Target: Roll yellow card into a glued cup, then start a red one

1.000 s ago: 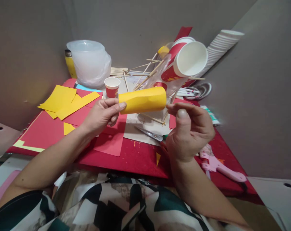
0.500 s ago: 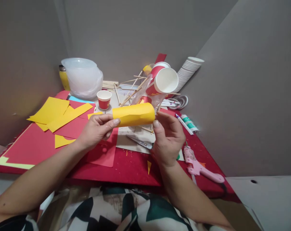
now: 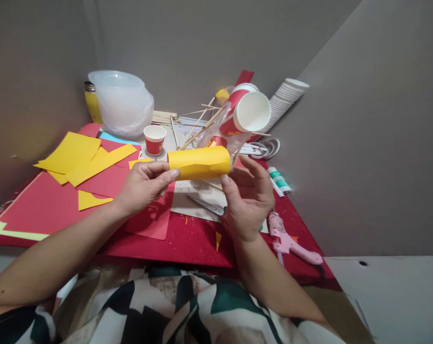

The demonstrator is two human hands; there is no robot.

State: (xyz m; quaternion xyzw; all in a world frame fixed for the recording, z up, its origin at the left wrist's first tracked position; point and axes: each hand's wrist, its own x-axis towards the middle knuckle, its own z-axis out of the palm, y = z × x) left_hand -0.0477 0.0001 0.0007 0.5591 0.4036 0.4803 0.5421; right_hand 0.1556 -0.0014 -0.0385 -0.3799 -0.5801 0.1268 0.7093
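At left, yellow sheets [image 3: 76,150] lie on red card [image 3: 58,200], perhaps there to leave elbow room. Your left hand [image 3: 141,186] pinches 1 end of the yellow tube [image 3: 200,162] above the table [image 3: 195,243], probably to keep it from unrolling. Your right hand [image 3: 247,205] curls at the other end, perhaps steadying it; whether it grips, I cannot tell. Rightmost, the pink glue gun [image 3: 286,241] lies within reach.

The red table [image 3: 198,251] was laid with red sheets [image 3: 150,224] at left, a pale board [image 3: 180,204] midway, a yellow scrap [image 3: 218,240] near the front, a tube [image 3: 279,179] and glue gun [image 3: 286,242] at right.
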